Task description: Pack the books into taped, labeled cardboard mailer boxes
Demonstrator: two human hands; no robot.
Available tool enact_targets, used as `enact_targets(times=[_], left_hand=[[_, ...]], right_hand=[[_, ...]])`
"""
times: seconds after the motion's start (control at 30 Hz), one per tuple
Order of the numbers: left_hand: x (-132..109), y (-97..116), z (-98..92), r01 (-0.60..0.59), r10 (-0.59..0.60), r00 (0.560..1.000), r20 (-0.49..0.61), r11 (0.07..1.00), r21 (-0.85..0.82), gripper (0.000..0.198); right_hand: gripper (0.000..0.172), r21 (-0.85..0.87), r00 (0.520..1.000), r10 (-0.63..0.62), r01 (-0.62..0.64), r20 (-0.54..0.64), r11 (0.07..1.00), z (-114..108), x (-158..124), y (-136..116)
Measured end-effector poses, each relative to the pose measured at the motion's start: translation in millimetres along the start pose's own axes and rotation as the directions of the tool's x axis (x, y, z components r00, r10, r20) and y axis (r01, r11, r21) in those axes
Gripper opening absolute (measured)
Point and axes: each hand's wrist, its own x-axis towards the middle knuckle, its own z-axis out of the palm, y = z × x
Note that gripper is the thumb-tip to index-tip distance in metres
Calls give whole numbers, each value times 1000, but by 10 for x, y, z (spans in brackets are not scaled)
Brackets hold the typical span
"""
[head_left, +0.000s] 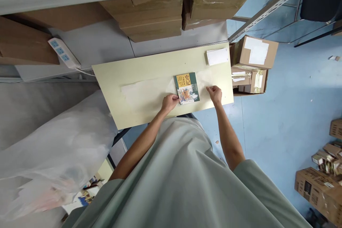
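A small green and yellow book (187, 87) lies face up on a thin translucent sheet (149, 92) spread over a pale yellow tabletop (114, 74). My left hand (170, 102) pinches the book's near left corner, perhaps with the sheet under it. To the right of the book, my right hand (214, 94) rests with its fingers curled on the sheet's right part, pinching it. A white stack of paper (217, 56) sits at the table's far right corner, clear of both hands.
Cardboard boxes (149, 16) fill the shelf behind the table, and a white power strip (62, 52) lies at the back left. More boxes (253, 64) stand right of the table on the blue floor. A big clear plastic bag (53, 142) bulges at my left.
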Motion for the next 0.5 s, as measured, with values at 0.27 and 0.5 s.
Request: enact_targets(times=[0.27,0.5], left_hand=[[26,5,19,9,-9,1000,-5,998,58,3],[-13,-27,12,15,-13,999,-42,999,45,3]], right_hand=[[51,164,933,-353,337,75,927,4,-393,-314],[45,19,865,-439,448,243,894,531,-550,-603]])
